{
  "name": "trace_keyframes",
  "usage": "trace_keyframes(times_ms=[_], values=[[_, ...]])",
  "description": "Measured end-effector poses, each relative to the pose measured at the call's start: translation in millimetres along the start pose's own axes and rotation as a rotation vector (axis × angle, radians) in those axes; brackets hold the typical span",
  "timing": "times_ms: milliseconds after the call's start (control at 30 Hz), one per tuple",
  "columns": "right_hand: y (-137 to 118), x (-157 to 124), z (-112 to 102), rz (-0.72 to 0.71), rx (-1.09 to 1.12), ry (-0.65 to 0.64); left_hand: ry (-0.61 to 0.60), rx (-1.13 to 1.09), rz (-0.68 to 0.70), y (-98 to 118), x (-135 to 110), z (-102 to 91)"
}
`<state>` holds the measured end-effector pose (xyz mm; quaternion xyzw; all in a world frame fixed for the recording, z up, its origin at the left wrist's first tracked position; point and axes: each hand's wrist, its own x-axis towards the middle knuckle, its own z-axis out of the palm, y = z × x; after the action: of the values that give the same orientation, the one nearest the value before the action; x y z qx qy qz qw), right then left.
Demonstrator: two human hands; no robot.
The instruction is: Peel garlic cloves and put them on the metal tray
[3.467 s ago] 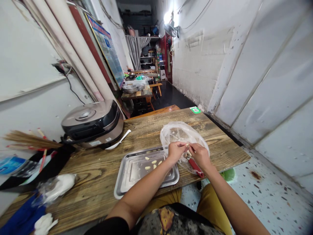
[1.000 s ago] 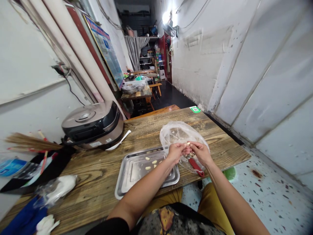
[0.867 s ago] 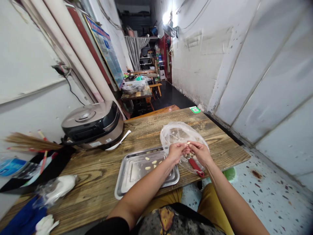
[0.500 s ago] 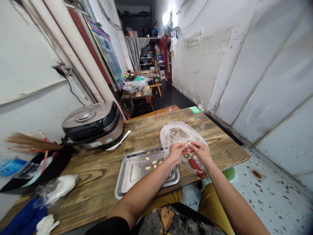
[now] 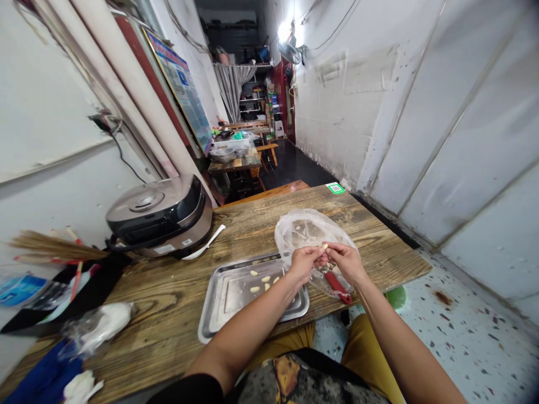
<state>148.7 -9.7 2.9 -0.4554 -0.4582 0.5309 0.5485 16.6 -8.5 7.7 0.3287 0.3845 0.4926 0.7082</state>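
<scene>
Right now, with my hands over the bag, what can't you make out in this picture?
Garlic clove: head view, only a tip shows; the fingers of the left hand and right hand cover the rest.
Red handle: its working end is hidden under the right hand.
Plastic bag: contents too small and veiled by the crinkled film.
Blue thing: cut off by the bottom left edge.
</scene>
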Motion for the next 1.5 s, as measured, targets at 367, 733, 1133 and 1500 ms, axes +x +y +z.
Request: trace_keyframes(times_ms=[367,733,1133,1500], values=[[2,1,-1,0.015,0.019,-0.008,-0.01,-0.023,-0.026,3,-4,1.7],[-4,-3,6,0.084,0.12,0.035,0.021,-0.054,-0.063,5,-3,3.3],[-3,0,5,0.036,0.039,0.064,0.038,-0.062,-0.011,7,-7,4.6],[19,17,-17,-0.211,-1.152,-0.005,0.112,-0.296,-0.363,0,10,-11.0]])
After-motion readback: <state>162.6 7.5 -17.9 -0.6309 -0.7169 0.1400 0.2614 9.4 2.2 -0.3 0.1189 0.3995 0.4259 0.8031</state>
